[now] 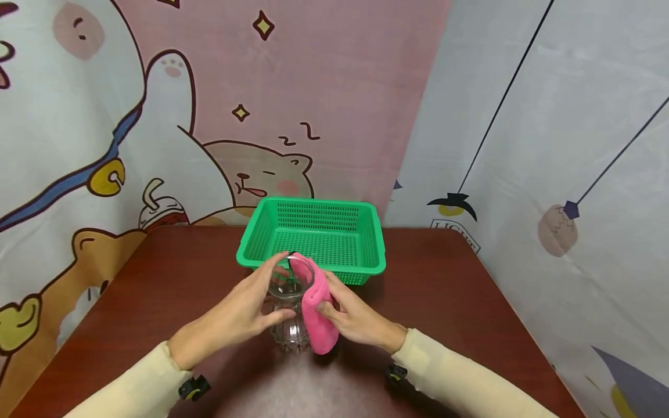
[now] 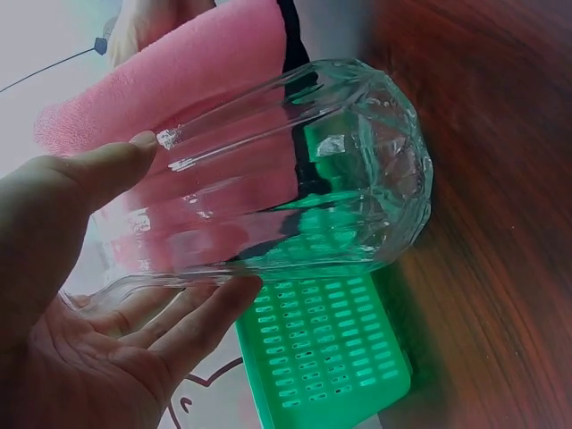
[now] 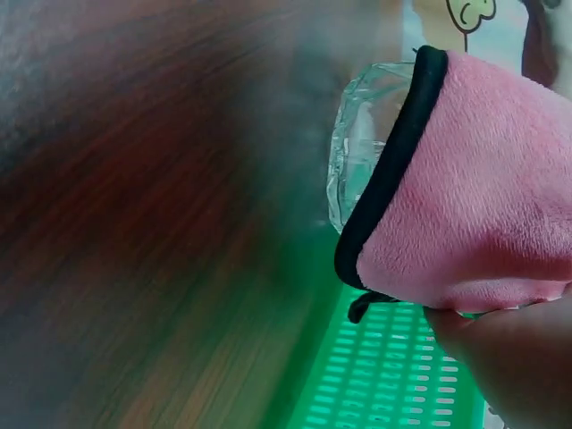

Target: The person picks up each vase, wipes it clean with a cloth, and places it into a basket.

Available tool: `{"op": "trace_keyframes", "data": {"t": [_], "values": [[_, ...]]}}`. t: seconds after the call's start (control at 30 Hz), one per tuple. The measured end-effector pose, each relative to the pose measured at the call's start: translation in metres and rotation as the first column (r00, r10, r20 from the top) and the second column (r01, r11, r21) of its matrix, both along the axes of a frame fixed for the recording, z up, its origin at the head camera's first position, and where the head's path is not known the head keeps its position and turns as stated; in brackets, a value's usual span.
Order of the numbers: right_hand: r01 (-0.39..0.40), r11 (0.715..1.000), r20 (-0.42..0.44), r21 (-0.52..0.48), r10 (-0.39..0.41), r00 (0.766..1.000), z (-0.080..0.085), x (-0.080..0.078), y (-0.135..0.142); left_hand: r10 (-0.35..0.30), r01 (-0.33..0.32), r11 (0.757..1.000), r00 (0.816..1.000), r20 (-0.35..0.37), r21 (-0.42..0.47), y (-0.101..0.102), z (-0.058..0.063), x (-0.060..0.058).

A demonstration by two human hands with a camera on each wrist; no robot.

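Observation:
A clear glass jar with ribbed sides stands upright or nearly so in front of me; whether its base touches the table I cannot tell. My left hand grips it from the left, thumb on the near side and fingers round the far side. A pink cloth with black edging is draped over the jar's right rim and side. My right hand pinches the cloth against the glass, thumb outside. Through the jar, the left wrist view shows pink cloth behind its wall. The cloth covers most of the jar in the right wrist view.
A green perforated plastic basket sits just behind the jar, towards the table's back edge. The dark red-brown wooden table extends to both sides. A printed cartoon curtain hangs behind and at the sides.

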State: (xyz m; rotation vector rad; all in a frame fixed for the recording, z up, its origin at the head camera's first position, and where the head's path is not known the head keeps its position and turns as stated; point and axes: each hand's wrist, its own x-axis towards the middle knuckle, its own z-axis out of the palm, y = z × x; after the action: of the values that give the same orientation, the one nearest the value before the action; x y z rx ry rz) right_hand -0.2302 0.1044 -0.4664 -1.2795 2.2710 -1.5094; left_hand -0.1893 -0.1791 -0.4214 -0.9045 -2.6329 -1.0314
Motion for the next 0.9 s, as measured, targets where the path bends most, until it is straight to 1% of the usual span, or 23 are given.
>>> {"op": "trace_keyframes", "data": {"t": [0.1,0.23,0.33,0.53,0.63,0.73,0.83,0.9], "values": [[-0.017,1.000,0.011,0.014,0.017,1.000,-0.001,-0.002,-0.005,-0.006,0.006,1.000,1.000,0.020,-0.004,-0.002,0.002,0.001],[-0.036,0.999,0.037,0.009,0.036,0.999,-0.003,-0.005,-0.014,-0.016,0.017,1.000,0.999,0.042,-0.005,-0.003,0.002,0.000],[-0.041,0.999,0.029,0.000,0.041,0.999,-0.004,-0.007,-0.020,-0.025,0.025,1.000,0.998,0.051,-0.001,-0.003,0.002,-0.001],[0.010,0.998,-0.094,0.054,-0.005,0.996,-0.006,-0.009,-0.023,-0.047,0.046,0.999,0.997,0.060,0.007,-0.005,0.004,-0.002],[0.043,0.996,-0.154,0.076,-0.031,0.988,-0.006,-0.010,-0.023,-0.046,0.046,0.999,0.997,0.063,0.003,-0.006,0.005,-0.002],[0.077,0.994,-0.213,0.077,-0.059,0.975,-0.007,-0.011,-0.022,-0.044,0.044,0.999,0.996,0.071,0.004,-0.006,0.005,-0.002],[0.089,0.996,-0.182,0.030,-0.082,0.980,-0.008,-0.008,-0.020,-0.045,0.044,0.999,0.995,0.086,0.002,-0.006,0.004,-0.001],[0.101,0.995,-0.127,-0.015,-0.102,0.987,-0.008,-0.005,-0.019,-0.042,0.042,0.999,0.995,0.096,0.001,-0.006,0.004,-0.001]]}}
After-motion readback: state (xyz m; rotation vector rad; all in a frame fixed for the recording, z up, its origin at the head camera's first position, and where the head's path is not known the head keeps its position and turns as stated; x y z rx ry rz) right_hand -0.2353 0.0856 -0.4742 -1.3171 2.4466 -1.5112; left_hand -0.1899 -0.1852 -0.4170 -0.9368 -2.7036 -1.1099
